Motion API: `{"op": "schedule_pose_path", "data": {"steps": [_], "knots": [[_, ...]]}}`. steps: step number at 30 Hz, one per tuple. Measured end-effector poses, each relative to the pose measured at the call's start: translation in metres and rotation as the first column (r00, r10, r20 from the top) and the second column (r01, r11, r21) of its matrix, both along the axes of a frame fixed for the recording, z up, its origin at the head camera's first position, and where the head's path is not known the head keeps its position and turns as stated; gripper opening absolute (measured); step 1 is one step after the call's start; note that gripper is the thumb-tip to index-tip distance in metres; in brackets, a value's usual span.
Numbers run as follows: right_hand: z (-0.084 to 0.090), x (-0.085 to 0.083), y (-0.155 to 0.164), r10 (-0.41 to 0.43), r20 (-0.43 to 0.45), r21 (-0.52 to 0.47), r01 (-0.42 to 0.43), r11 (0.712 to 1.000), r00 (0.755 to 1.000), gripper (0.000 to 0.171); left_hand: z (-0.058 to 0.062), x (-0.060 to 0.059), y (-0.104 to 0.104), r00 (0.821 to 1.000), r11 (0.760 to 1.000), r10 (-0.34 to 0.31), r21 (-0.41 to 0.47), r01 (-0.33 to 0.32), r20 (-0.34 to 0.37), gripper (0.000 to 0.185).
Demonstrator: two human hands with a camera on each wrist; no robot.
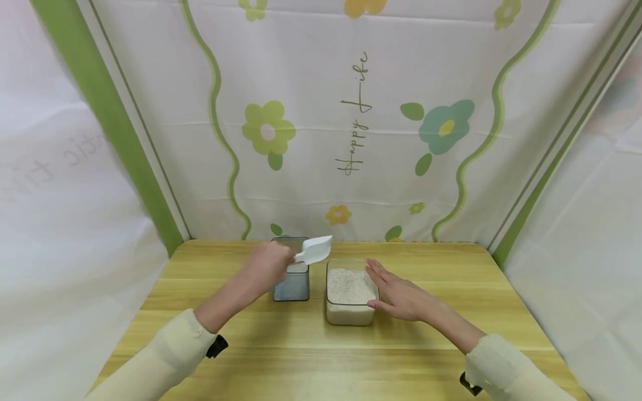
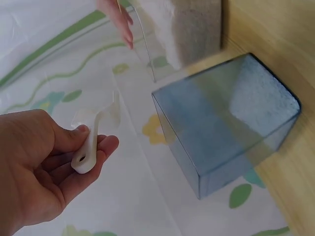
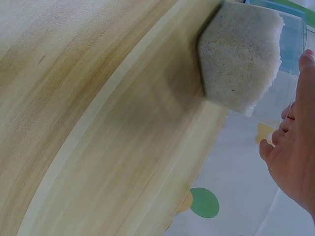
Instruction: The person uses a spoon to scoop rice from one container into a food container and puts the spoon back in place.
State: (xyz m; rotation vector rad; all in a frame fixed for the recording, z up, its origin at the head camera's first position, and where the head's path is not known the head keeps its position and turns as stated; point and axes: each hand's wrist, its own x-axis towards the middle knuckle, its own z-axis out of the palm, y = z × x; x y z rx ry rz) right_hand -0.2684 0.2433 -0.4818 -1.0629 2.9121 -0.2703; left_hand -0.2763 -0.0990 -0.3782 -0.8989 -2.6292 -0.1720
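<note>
My left hand (image 1: 266, 267) pinches the handle of a white plastic scoop (image 1: 315, 250), whose bowl hangs above the gap between two containers. In the left wrist view the scoop (image 2: 91, 137) sits between thumb and fingers of that hand (image 2: 44, 162), beside a blue-tinted clear container (image 2: 226, 132). That blue container (image 1: 291, 278) stands on the table left of a clear container (image 1: 350, 295) filled with white grain. My right hand (image 1: 396, 292) rests flat against the clear container's right side, fingers straight. The right wrist view shows the grain-filled container (image 3: 243, 59) and my right hand (image 3: 295, 152) beside it.
A light wooden table (image 1: 321, 356) carries both containers near its back middle. A white cloth backdrop (image 1: 351, 122) with green stripes and flowers walls in the back and both sides. Cream sleeves cover both forearms.
</note>
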Motion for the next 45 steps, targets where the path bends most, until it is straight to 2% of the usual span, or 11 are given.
{"op": "schedule_pose_path", "data": {"steps": [6,9,11,17,21,27,30,36,39,42,45], "knots": [[-0.001,-0.002,0.003,-0.006,-0.003,-0.003,0.006,1.0,1.0,0.084,-0.003,0.001,0.025,0.993,0.98,-0.069,-0.194,0.049,-0.096,0.007],[-0.002,-0.003,0.003,-0.008,0.004,-0.004,0.008,1.0,1.0,0.084,-0.006,0.0,0.038,0.973,0.948,-0.12,-0.314,0.054,-0.195,0.003],[-0.002,-0.003,0.003,-0.006,0.004,-0.007,0.006,1.0,1.0,0.084,-0.01,-0.001,0.046,0.954,0.925,-0.149,-0.377,0.041,-0.262,0.011],[-0.003,-0.004,0.002,-0.01,0.025,-0.009,0.01,1.0,1.0,0.085,-0.024,-0.001,0.071,0.904,0.88,-0.215,-0.474,0.015,-0.37,0.046],[-0.003,-0.004,0.002,-0.012,0.032,-0.011,0.012,1.0,0.999,0.085,-0.031,0.005,0.087,0.906,0.863,-0.199,-0.504,-0.018,-0.374,0.051],[-0.003,-0.005,0.001,-0.001,0.02,-0.022,0.001,1.0,1.0,0.085,-0.036,0.008,0.106,0.946,0.845,-0.082,-0.526,-0.101,-0.314,0.048],[-0.003,-0.005,0.0,0.002,0.011,-0.025,-0.002,1.0,1.0,0.085,-0.037,0.005,0.111,0.957,0.833,-0.063,-0.543,-0.105,-0.283,0.049],[-0.001,-0.006,-0.002,0.007,0.029,-0.03,-0.006,1.0,1.0,0.086,-0.039,-0.01,0.113,0.986,0.798,-0.087,-0.603,-0.015,-0.141,0.027],[-0.001,-0.005,-0.002,0.008,0.04,-0.032,-0.007,0.999,0.999,0.087,-0.038,-0.021,0.114,0.997,0.8,-0.07,-0.599,0.036,-0.035,0.022],[-0.001,-0.004,-0.001,-0.001,0.05,-0.032,0.003,0.999,0.999,0.088,-0.036,-0.029,0.115,0.994,0.819,-0.063,-0.565,0.101,0.086,0.024],[-0.001,-0.004,0.001,-0.013,0.056,-0.037,0.015,0.999,0.998,0.088,-0.034,-0.035,0.118,0.98,0.826,-0.058,-0.541,0.155,0.192,0.02]]}}
